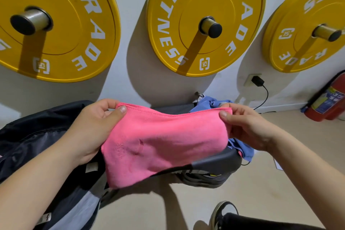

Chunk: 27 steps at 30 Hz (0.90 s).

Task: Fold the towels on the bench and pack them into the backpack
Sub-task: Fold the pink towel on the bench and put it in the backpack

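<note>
The left hand (89, 129) pinches one top corner of the pink towel (164, 144) and the right hand (248, 127) pinches the other, thumbs toward the camera. The towel is stretched between them and hangs above the bench (214, 162), covering most of it. A crumpled blue towel (214, 104) lies at the bench's right end, behind the pink one. The dark backpack (28, 136) sits at the left, under the left forearm

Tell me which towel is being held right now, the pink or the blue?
The pink towel: the left hand and right hand each pinch a top corner. The blue towel lies crumpled on the bench behind it.
</note>
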Tool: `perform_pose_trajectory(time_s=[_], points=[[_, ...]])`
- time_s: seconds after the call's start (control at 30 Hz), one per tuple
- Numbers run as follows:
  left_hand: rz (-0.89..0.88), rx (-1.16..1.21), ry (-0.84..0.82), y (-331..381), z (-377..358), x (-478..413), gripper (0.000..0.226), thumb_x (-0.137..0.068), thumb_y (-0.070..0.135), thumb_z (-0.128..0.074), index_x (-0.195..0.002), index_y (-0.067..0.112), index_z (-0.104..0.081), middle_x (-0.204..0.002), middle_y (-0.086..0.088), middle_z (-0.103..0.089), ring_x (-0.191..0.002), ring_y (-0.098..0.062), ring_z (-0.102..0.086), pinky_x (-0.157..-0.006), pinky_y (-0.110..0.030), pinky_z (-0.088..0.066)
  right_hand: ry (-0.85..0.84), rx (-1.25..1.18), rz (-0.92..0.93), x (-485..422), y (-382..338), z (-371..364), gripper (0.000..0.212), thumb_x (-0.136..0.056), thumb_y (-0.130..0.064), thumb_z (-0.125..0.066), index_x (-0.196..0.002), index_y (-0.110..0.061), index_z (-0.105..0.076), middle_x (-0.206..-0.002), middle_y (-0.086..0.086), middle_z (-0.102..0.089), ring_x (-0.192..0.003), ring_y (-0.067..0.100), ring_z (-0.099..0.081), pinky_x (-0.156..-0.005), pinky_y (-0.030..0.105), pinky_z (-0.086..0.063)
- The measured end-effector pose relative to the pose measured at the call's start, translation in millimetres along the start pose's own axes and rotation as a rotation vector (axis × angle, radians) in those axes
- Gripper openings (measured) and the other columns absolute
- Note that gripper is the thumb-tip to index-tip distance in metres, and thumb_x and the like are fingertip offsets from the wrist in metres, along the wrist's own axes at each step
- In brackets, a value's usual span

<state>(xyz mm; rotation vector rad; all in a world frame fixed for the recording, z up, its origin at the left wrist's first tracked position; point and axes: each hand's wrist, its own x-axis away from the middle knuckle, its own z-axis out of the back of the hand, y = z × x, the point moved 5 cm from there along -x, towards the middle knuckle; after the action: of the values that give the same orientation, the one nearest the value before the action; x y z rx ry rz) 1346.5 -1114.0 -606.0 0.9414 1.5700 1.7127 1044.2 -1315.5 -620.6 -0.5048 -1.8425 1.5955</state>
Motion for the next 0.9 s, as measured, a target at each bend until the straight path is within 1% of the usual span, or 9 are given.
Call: perform_pose_trajectory(time_s=[0.07,0.1,0.2,0.3,0.4,0.53,0.63,0.73,0.9], points=[[0.027,0.029,-0.002,0.8,3.0,-1.1,0.015,-0.099,0.016,-0.062,-0.107,0.005,-0.067,-0.091,-0.018,-0.078,-0.073,-0.021,-0.071,-0.075,-0.037,-0.054,0.071,0.018,0.016,-6.2,4.3,-0.7,0.049,-0.084,-0.036,-0.077,-0.111,0.002,-0.063,-0.1,0.023,-0.058,-0.091,0.035,-0.051,-0.082,0.052,-0.038],[0.02,0.008,0.0,0.0,5.2,-3.6,0.014,-0.099,0.015,-0.062,-0.107,0.005,-0.068,-0.091,-0.017,-0.078,-0.075,-0.021,-0.071,-0.076,-0.036,-0.054,0.117,0.048,0.033,-9.2,5.1,-2.2,0.044,-0.085,-0.039,-0.077,-0.108,-0.002,-0.066,-0.099,0.022,-0.056,-0.091,0.035,-0.047,-0.079,0.051,-0.035],[0.019,-0.204,0.011,-12.2,9.1,-17.1,0.009,-0.099,0.015,-0.064,-0.099,0.01,-0.071,-0.082,-0.011,-0.078,-0.067,-0.02,-0.066,-0.066,-0.031,-0.051,0.284,0.274,0.087,-24.6,8.7,-1.2,0.023,-0.096,-0.029,-0.069,-0.08,-0.012,-0.065,-0.081,0.013,-0.051,-0.076,0.025,-0.044,-0.061,0.035,-0.039],[0.05,-0.439,0.011,-40.5,8.9,-46.0,0.011,-0.097,0.015,-0.065,-0.087,0.011,-0.069,-0.063,-0.01,-0.068,-0.053,-0.02,-0.058,-0.055,-0.03,-0.049,0.385,0.426,0.061,-57.3,25.6,0.1,0.028,-0.095,-0.023,-0.069,-0.09,0.004,-0.063,-0.073,0.01,-0.051,-0.067,0.021,-0.044,-0.056,0.032,-0.036],[0.024,-0.676,0.051,-64.5,7.3,-83.1,0.011,-0.089,0.016,-0.069,-0.079,0.019,-0.07,-0.066,-0.002,-0.071,-0.06,-0.021,-0.062,-0.062,-0.029,-0.049,0.485,0.487,-0.004,-94.8,37.6,3.0,0.015,-0.094,-0.017,-0.069,-0.086,-0.004,-0.067,-0.069,0.005,-0.058,-0.056,0.015,-0.047,-0.044,0.025,-0.044],[0.088,-0.607,0.147,-87.9,3.3,-127.3,0.015,-0.092,0.011,-0.065,-0.077,0.014,-0.065,-0.063,-0.006,-0.069,-0.059,-0.024,-0.068,-0.059,-0.03,-0.055,0.552,0.406,0.0,-145.8,57.5,10.1,0.015,-0.091,-0.008,-0.069,-0.079,-0.016,-0.068,-0.084,0.016,-0.073,-0.071,0.022,-0.065,-0.072,0.045,-0.062],[0.121,-0.474,0.19,-108.5,7.2,-160.4,0.014,-0.087,0.011,-0.064,-0.074,0.016,-0.061,-0.063,-0.012,-0.068,-0.069,-0.035,-0.075,-0.07,-0.054,-0.064,0.618,0.396,0.08,-170.8,66.3,12.6,0.014,-0.09,-0.009,-0.069,-0.079,-0.018,-0.07,-0.077,0.01,-0.072,-0.071,0.021,-0.064,-0.078,0.042,-0.059],[0.059,-0.497,0.243,-119.2,16.6,-187.7,0.007,-0.078,0.018,-0.06,-0.072,0.019,-0.064,-0.072,-0.014,-0.073,-0.076,-0.037,-0.074,-0.073,-0.056,-0.062,0.6,0.368,0.203,-184.0,68.9,9.1,0.005,-0.093,-0.007,-0.067,-0.093,-0.005,-0.072,-0.082,0.013,-0.07,-0.07,0.014,-0.059,-0.062,0.017,-0.05],[0.007,-0.588,0.244,-120.0,12.0,-182.1,0.009,-0.085,0.014,-0.061,-0.079,0.019,-0.066,-0.074,-0.01,-0.074,-0.074,-0.034,-0.072,-0.075,-0.048,-0.061,0.397,0.529,0.212,-189.4,86.3,12.0,0.003,-0.091,-0.003,-0.068,-0.089,-0.003,-0.071,-0.082,0.011,-0.072,-0.07,0.012,-0.058,-0.063,0.012,-0.045]])
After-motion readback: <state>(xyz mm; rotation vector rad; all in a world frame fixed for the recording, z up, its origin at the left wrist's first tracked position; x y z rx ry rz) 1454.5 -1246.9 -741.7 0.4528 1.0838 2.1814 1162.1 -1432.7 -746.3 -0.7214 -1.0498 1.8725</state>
